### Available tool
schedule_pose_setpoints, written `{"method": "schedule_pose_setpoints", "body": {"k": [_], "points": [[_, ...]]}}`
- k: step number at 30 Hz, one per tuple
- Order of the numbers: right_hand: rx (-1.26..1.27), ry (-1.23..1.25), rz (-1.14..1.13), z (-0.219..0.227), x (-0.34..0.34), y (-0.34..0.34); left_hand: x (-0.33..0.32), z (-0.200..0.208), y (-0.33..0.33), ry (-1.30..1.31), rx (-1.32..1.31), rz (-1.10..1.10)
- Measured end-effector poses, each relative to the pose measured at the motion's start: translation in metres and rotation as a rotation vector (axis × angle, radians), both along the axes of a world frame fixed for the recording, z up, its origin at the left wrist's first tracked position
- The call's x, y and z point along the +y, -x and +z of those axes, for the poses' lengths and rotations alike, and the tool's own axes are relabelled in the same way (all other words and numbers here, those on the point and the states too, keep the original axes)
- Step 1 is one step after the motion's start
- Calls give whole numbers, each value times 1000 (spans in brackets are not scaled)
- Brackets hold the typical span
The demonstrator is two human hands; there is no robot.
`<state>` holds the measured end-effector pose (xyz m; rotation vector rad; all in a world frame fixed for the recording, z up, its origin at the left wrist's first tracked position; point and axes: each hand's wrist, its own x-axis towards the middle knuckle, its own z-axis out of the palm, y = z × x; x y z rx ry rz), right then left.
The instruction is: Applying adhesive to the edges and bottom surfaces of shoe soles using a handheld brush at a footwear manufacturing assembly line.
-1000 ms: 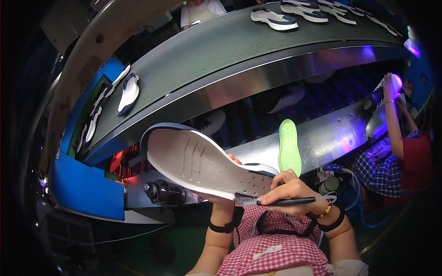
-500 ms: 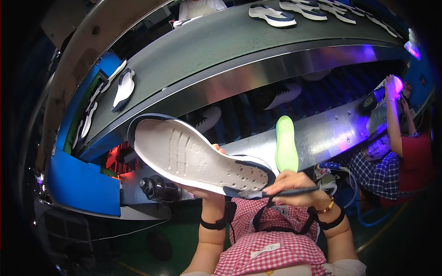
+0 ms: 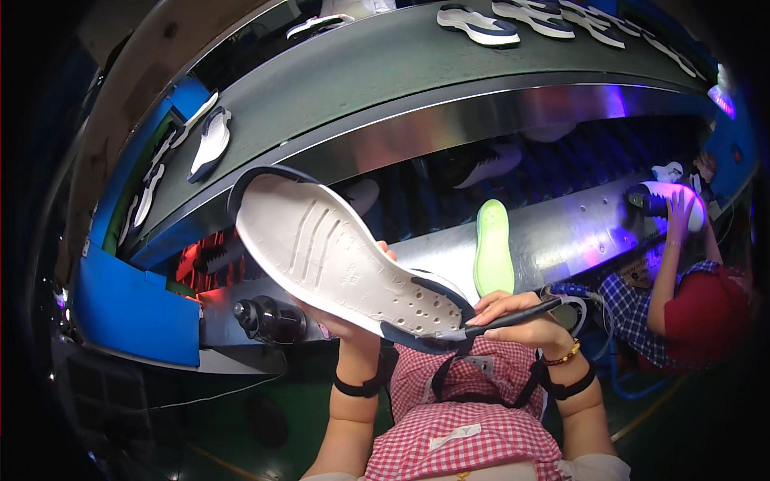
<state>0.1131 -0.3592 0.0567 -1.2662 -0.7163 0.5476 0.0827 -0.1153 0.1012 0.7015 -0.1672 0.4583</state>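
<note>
My left hand (image 3: 358, 329) is closed round a large white shoe sole (image 3: 321, 240) with dark navy ends, partly hidden behind it. The sole is tilted with its inner face toward me, showing raised ribs and a patch of small holes at the near right end. In my closed right hand (image 3: 525, 321) is a slim brush (image 3: 501, 319) with a dark handle. Its greyish tip touches the inside of the sole, close to the rim by the holes. Just beyond my right hand lies a light green insole (image 3: 493, 250) on the metal shelf (image 3: 565, 230).
Beyond the shelf runs a dark green conveyor belt (image 3: 345, 96) carrying several white and navy soles (image 3: 479, 26). A black bottle (image 3: 269, 321) stands left of my left hand. At the right, a co-worker in red (image 3: 706, 313) handles a shoe (image 3: 666, 202) under violet light.
The brush tip has moved from the sole's rim onto its inner face, and the sole has tilted slightly. The co-worker's hands and shoe have shifted lower. Another sole now shows at the belt's far edge.
</note>
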Motion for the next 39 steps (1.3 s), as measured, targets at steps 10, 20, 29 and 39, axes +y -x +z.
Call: {"method": "schedule_pose_setpoints", "body": {"k": [10,20,29,39], "points": [[72,-41,-35,24,12,32,-24,-66,24,-7,228,-339],[-325,119,280,29,1,-3,-24,4,23,-262,553,-638],[-513,120,458,41,-7,-16,-18,-3,5,-521,624,-989],[-506,187,417,52,-25,-22,-1,-43,9,-427,815,-1041]]}}
